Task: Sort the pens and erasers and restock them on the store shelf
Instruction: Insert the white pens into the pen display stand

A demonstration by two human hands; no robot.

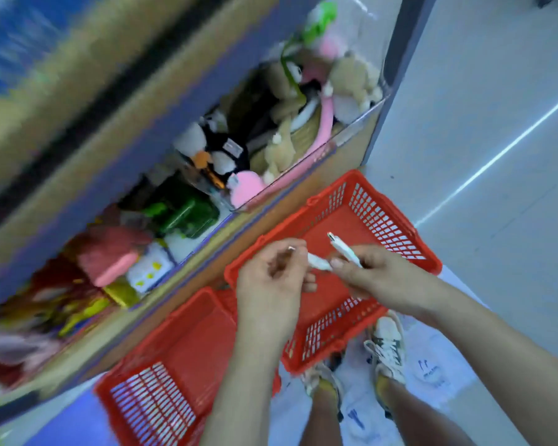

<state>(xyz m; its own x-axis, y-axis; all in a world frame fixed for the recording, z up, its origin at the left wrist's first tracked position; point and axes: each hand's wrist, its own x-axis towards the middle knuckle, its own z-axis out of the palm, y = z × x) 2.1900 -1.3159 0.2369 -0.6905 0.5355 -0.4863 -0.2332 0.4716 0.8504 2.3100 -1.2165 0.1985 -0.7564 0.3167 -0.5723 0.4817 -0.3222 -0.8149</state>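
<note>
left hand (268, 284) grip curled on slim white plastic pen (319, 263), mostly hidden | right hand (374, 275) grip holds silver-tipped white pen (344, 250) | red mesh plastic basket (382, 220) below | shelf (181, 278) on the left kinda blurry

A single head-worn camera looks steeply down, close above both hands, baskets (384, 220) and the shelf (207, 194) beside them.

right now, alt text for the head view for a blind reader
The left hand pinches a slim white pen and the right hand holds another white pen above a red plastic mesh basket, beside a blurred store shelf of plush toys.
</note>
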